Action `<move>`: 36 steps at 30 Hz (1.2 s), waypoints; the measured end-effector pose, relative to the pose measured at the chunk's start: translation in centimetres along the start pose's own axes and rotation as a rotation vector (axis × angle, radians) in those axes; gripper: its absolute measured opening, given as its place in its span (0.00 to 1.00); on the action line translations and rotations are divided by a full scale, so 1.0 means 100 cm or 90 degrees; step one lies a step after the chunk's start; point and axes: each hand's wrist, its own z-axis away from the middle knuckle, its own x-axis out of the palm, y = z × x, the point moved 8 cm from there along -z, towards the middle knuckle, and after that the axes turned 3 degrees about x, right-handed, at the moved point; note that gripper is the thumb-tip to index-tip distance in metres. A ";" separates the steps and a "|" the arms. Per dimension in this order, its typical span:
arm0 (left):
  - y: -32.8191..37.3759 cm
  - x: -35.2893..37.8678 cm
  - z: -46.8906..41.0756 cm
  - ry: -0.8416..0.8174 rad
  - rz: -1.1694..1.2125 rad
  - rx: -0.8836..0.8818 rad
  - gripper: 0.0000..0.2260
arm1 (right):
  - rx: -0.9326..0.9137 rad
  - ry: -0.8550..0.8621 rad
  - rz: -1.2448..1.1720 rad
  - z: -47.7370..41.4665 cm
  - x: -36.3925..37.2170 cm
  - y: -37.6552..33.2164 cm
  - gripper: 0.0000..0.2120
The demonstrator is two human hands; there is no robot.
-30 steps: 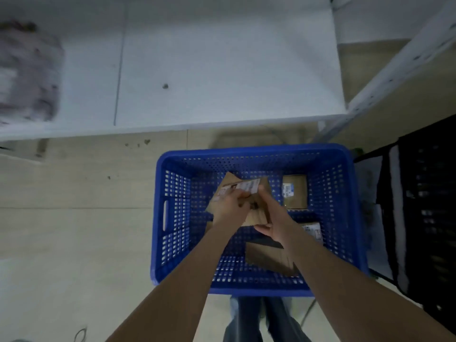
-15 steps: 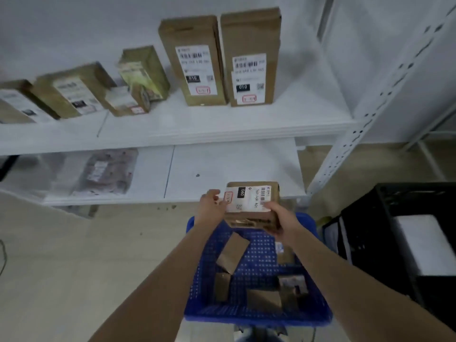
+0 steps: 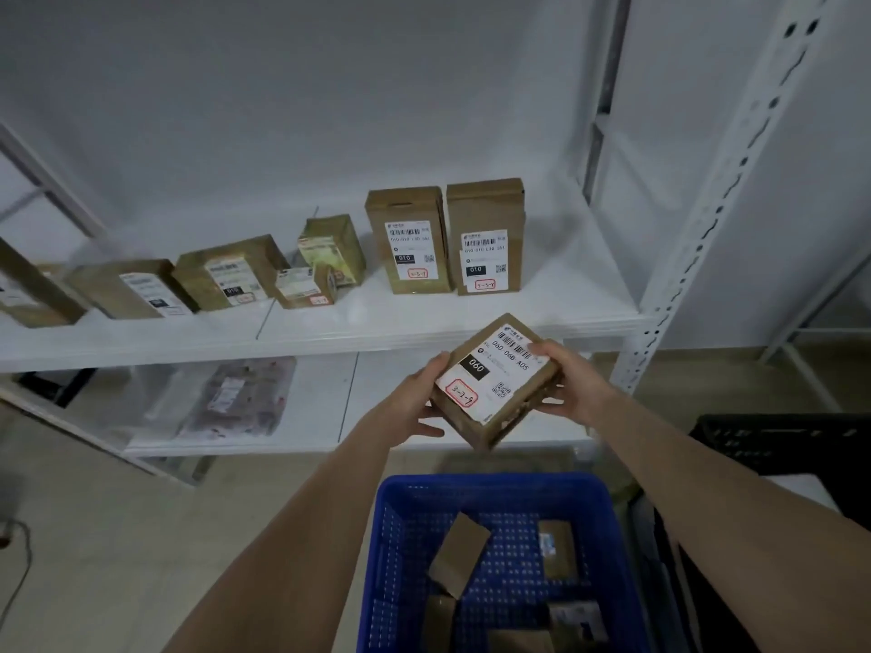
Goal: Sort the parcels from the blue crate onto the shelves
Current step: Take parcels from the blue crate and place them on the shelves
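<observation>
Faced white shelving [image 3: 683,228] across the far side. Saw upper shelf [image 3: 424,322] carrying a row of brown labelled boxes [image 3: 226,275], and lower shelf [image 3: 320,417] carrying one bagged parcel [image 3: 235,398] at left. Stood over blue crate [image 3: 495,483] on the near floor and counted several small brown parcels [image 3: 459,553] inside, so judged sorting far from done. Noted black crate [image 3: 777,440] just right of it.

Held one cardboard parcel [image 3: 495,379] in mid-air above the blue crate's far rim, in front of the upper shelf edge. Had it tilted, white label up, with a red-boxed handwritten code at the label's near-left corner. Gripped it from both sides: left hand [image 3: 414,402] curled round the left edge with thumb below, right hand [image 3: 570,384] wrapped over the right corner. Judged this a label check before placing.

Risks:
- Could misread the label, printed upside down from here, and shelve in the wrong spot.
- Could let the tilted box slip from an edge-only grip and drop it into the crate or onto the floor.
- Could knock over the two upright boxes [image 3: 485,238] at the row's right end if pushed in too close beside them.
</observation>
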 end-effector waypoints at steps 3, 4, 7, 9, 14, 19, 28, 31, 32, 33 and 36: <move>0.007 0.005 0.004 -0.010 0.025 0.011 0.23 | -0.023 0.017 0.013 0.006 -0.002 -0.014 0.14; 0.009 0.005 0.004 -0.002 0.033 0.017 0.23 | -0.026 0.024 0.013 0.008 -0.002 -0.017 0.13; 0.017 0.005 0.003 0.012 0.027 0.039 0.23 | -0.039 0.042 0.001 0.012 -0.001 -0.023 0.11; 0.020 0.007 0.003 0.018 0.019 0.046 0.23 | -0.051 0.054 -0.004 0.015 -0.002 -0.026 0.12; 0.023 0.011 0.002 0.037 0.006 0.055 0.22 | -0.074 0.068 -0.020 0.015 -0.002 -0.030 0.10; 0.027 0.010 0.002 0.083 0.000 0.090 0.19 | -0.021 0.041 0.011 0.011 -0.001 -0.013 0.29; 0.031 0.017 0.008 0.108 0.014 0.071 0.22 | 0.065 -0.119 -0.005 0.019 0.037 0.019 0.21; 0.030 0.016 0.013 0.115 -0.019 0.031 0.23 | 0.044 -0.085 -0.026 0.020 0.036 0.012 0.18; 0.031 0.013 0.015 0.124 -0.028 0.027 0.23 | 0.035 -0.078 -0.021 0.020 0.037 0.009 0.18; 0.035 0.010 0.018 0.135 -0.034 0.030 0.23 | 0.028 -0.075 -0.015 0.020 0.039 0.006 0.18; 0.046 -0.003 0.030 0.167 -0.058 0.061 0.24 | 0.020 -0.081 0.002 0.024 0.049 -0.003 0.15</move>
